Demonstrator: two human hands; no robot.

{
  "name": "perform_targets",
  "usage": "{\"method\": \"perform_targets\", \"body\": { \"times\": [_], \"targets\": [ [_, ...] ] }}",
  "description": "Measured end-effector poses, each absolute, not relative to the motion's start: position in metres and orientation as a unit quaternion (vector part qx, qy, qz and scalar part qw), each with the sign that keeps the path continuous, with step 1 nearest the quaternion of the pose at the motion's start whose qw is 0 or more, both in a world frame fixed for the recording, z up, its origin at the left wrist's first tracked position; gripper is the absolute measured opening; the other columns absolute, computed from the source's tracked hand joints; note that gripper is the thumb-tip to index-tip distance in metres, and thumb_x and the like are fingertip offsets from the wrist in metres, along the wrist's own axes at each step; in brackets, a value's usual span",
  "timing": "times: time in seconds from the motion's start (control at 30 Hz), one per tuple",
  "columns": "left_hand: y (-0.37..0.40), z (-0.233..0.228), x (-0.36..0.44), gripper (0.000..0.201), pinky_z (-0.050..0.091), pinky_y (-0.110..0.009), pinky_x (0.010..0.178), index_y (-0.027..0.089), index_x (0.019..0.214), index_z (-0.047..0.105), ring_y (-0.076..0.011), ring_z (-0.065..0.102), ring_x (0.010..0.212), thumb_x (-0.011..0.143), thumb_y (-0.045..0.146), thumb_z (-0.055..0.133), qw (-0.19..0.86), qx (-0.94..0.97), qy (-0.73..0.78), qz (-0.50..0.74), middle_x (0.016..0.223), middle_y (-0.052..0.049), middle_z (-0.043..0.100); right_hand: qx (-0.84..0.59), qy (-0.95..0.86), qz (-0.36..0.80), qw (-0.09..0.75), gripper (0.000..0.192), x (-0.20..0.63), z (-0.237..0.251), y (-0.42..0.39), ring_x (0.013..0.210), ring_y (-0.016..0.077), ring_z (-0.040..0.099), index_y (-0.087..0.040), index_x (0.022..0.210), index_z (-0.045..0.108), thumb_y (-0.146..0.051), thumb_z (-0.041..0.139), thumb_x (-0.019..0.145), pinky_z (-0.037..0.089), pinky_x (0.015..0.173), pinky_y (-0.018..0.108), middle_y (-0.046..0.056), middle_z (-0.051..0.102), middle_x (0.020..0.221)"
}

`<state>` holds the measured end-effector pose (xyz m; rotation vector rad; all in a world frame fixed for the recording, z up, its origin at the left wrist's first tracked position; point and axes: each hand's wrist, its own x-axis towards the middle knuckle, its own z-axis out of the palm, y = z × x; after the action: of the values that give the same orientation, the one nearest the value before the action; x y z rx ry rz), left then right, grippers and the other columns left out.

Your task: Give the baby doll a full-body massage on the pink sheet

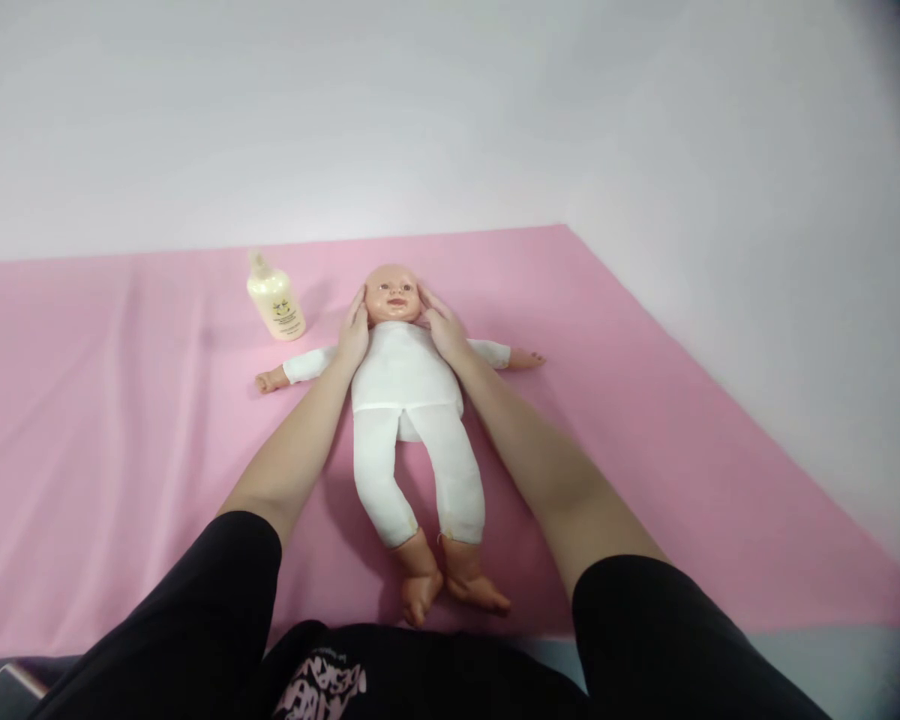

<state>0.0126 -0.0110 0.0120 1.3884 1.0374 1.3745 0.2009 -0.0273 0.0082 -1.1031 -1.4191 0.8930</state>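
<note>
A baby doll (407, 370) in a white top and trousers lies on its back, head toward the wall and feet toward me. My left hand (355, 330) rests along one side of the doll's bald head, fingers stretched out flat against it. Against the other side lies my right hand (442, 325), its fingers also extended. Neither hand is wrapped round the head, and some fingertips are hidden behind it. The doll's arms spread outward past my wrists. Left of the head stands a pale yellow pump bottle (276, 300) with a printed cartoon face.
A pink cloth (645, 430) covers the table, with soft folds on the left. White walls (420, 120) rise behind it and along the right. A dark-edged object (15, 690) shows at the lower left corner.
</note>
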Motion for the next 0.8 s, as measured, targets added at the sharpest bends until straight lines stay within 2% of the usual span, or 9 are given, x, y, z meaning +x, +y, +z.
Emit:
{"method": "perform_targets", "body": {
  "times": [0.1, 0.23, 0.33, 0.43, 0.53, 0.67, 0.8],
  "targets": [
    [-0.015, 0.018, 0.015, 0.053, 0.030, -0.033, 0.129, 0.016, 0.152, 0.049, -0.0181, 0.036, 0.156, 0.103, 0.033, 0.041, 0.431, 0.543, 0.448, 0.564, 0.164, -0.008, 0.044, -0.468, -0.598, 0.355, 0.545, 0.067, 0.201, 0.007, -0.027, 0.155, 0.0178, 0.040, -0.018, 0.155, 0.048, -0.042, 0.045, 0.092, 0.029, 0.131, 0.038, 0.005, 0.047, 0.163],
    [-0.019, 0.020, 0.016, 0.055, 0.031, -0.034, 0.129, 0.016, 0.153, 0.048, -0.0216, 0.036, 0.156, 0.099, 0.031, 0.045, 0.435, 0.542, 0.444, 0.565, 0.166, -0.009, 0.042, -0.469, -0.606, 0.356, 0.535, 0.070, 0.200, 0.007, -0.028, 0.156, 0.0202, 0.039, -0.018, 0.157, 0.044, -0.040, 0.050, 0.091, 0.027, 0.132, 0.040, 0.005, 0.047, 0.163],
    [-0.020, 0.019, 0.015, 0.068, 0.027, -0.034, 0.130, 0.013, 0.155, 0.043, -0.0242, 0.032, 0.158, 0.089, 0.022, 0.056, 0.429, 0.572, 0.429, 0.553, 0.167, -0.011, 0.039, -0.458, -0.616, 0.377, 0.519, 0.083, 0.198, 0.006, -0.030, 0.152, 0.0241, 0.045, -0.021, 0.163, 0.031, -0.040, 0.058, 0.087, 0.036, 0.129, 0.045, 0.005, 0.045, 0.164],
    [-0.019, 0.020, 0.015, 0.081, 0.025, -0.035, 0.132, 0.013, 0.156, 0.040, -0.0257, 0.034, 0.157, 0.079, 0.013, 0.063, 0.422, 0.589, 0.425, 0.543, 0.167, -0.013, 0.040, -0.459, -0.621, 0.384, 0.506, 0.098, 0.197, 0.005, -0.032, 0.143, 0.0289, 0.055, -0.018, 0.166, 0.024, -0.037, 0.068, 0.080, 0.042, 0.124, 0.049, 0.010, 0.050, 0.160],
    [-0.017, 0.022, 0.017, 0.080, 0.033, -0.038, 0.129, 0.015, 0.153, 0.042, -0.0260, 0.045, 0.151, 0.076, 0.010, 0.063, 0.431, 0.571, 0.433, 0.548, 0.162, -0.014, 0.046, -0.455, -0.608, 0.396, 0.516, 0.096, 0.195, 0.006, -0.031, 0.137, 0.0277, 0.060, -0.015, 0.165, 0.026, -0.029, 0.065, 0.078, 0.045, 0.122, 0.047, 0.011, 0.055, 0.156],
    [-0.018, 0.026, 0.019, 0.078, 0.038, -0.044, 0.127, 0.018, 0.148, 0.048, -0.0293, 0.056, 0.141, 0.075, 0.014, 0.072, 0.446, 0.556, 0.446, 0.542, 0.152, -0.015, 0.058, -0.478, -0.588, 0.406, 0.510, 0.094, 0.194, 0.007, -0.026, 0.127, 0.0263, 0.067, -0.014, 0.164, 0.028, -0.021, 0.059, 0.076, 0.050, 0.117, 0.046, 0.010, 0.063, 0.148],
    [-0.023, 0.031, 0.019, 0.074, 0.040, -0.043, 0.125, 0.019, 0.146, 0.050, -0.0287, 0.060, 0.137, 0.075, 0.013, 0.071, 0.441, 0.561, 0.449, 0.538, 0.149, -0.014, 0.061, -0.504, -0.594, 0.374, 0.503, 0.082, 0.194, 0.007, -0.024, 0.122, 0.0258, 0.070, -0.011, 0.154, 0.046, -0.018, 0.057, 0.074, 0.051, 0.115, 0.044, 0.012, 0.068, 0.141]
  ]
}}
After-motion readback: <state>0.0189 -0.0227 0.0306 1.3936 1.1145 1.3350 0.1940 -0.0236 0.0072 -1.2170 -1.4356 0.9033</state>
